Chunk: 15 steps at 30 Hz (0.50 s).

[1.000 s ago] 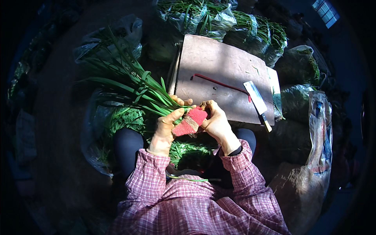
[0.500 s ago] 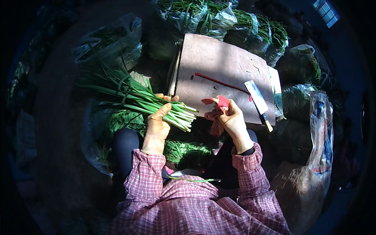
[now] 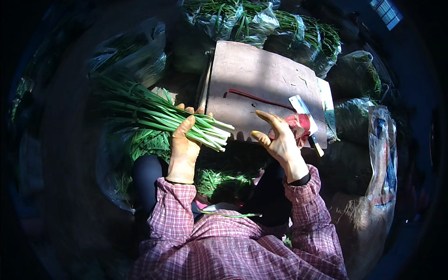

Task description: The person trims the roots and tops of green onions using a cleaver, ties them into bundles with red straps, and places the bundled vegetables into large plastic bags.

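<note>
A bunch of long green leafy stalks with pale cut ends (image 3: 186, 122) lies across my left hand (image 3: 186, 142), whose fingers curl round it near the pale ends. My right hand (image 3: 281, 144) is over the near edge of the wooden board (image 3: 252, 65), thumb and forefinger spread wide, nothing between them. Just right of its fingers, a crumpled red cloth (image 3: 300, 125) rests on the board and covers part of the cleaver (image 3: 297, 103). The cleaver's handle points toward me. Farther back on the board lies a thin dark-red strap (image 3: 256, 98).
Plastic bags of greens (image 3: 298, 39) stand beyond the board, with more bags at the right and left. Loose green leaves (image 3: 221, 181) are between my knees. A tall plastic-wrapped bundle (image 3: 380, 154) stands at the far right. One stalk (image 3: 233, 215) lies on my lap.
My right hand has moved right and opened, letting go of the red cloth, which now lies over the cleaver. My left hand still grips the stalks, shifted slightly left.
</note>
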Motion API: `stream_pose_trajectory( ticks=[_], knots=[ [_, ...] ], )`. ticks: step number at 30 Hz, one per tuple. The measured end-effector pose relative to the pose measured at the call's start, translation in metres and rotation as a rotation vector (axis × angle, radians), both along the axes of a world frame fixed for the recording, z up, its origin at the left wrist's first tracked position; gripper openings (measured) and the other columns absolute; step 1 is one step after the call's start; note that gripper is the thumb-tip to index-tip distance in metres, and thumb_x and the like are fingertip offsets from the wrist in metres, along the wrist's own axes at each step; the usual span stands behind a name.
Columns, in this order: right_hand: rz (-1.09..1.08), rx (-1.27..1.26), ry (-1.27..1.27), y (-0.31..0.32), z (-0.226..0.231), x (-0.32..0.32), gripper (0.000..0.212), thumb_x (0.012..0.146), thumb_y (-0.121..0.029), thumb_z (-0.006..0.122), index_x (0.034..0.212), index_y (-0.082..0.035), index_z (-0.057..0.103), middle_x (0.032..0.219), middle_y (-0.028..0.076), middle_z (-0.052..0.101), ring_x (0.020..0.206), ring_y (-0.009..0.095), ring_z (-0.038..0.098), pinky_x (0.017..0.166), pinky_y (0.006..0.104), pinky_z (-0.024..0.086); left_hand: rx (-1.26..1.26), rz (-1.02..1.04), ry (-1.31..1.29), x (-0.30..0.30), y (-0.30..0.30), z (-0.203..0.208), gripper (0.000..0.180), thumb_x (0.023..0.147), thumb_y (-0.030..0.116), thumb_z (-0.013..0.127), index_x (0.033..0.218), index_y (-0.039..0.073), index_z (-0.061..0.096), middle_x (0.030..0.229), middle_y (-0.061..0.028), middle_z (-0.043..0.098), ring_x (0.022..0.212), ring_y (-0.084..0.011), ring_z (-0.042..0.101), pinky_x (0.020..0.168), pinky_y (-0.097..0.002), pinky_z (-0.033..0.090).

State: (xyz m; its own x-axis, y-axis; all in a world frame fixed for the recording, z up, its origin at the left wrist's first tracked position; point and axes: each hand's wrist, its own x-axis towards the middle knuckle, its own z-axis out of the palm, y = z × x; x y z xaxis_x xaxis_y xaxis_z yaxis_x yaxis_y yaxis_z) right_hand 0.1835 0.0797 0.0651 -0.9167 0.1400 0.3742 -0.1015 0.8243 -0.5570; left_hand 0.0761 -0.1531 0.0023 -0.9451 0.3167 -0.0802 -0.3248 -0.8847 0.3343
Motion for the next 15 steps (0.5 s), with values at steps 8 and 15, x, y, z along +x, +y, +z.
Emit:
stream_pose_trajectory(
  ticks=[8,15],
  knots=[
    [-0.023,-0.756,-0.653,-0.023,-0.010,-0.007,0.025,0.096,-0.015,0.067,0.112,0.003,0.068,0.088,0.008,0.072,0.081,0.015,0.067,0.074,0.0285,0.053,-0.008,-0.053,0.114,-0.004,-0.008,0.009,0.046,0.084,-0.007,0.070,0.121,0.015,0.055,0.108,-0.0017,0.064,0.112,-0.0282,0.064,0.106,-0.0573,0.050],
    [0.176,-0.665,-0.860,-0.056,-0.006,-0.021,0.027,0.094,-0.024,0.072,0.111,-0.004,0.071,0.091,0.013,0.075,0.088,0.023,0.071,0.080,0.0338,0.054,-0.142,-0.076,0.237,-0.002,-0.009,0.014,0.044,0.083,-0.009,0.068,0.120,0.009,0.054,0.107,-0.0059,0.061,0.116,-0.0323,0.062,0.105,-0.0549,0.051]
  ],
)
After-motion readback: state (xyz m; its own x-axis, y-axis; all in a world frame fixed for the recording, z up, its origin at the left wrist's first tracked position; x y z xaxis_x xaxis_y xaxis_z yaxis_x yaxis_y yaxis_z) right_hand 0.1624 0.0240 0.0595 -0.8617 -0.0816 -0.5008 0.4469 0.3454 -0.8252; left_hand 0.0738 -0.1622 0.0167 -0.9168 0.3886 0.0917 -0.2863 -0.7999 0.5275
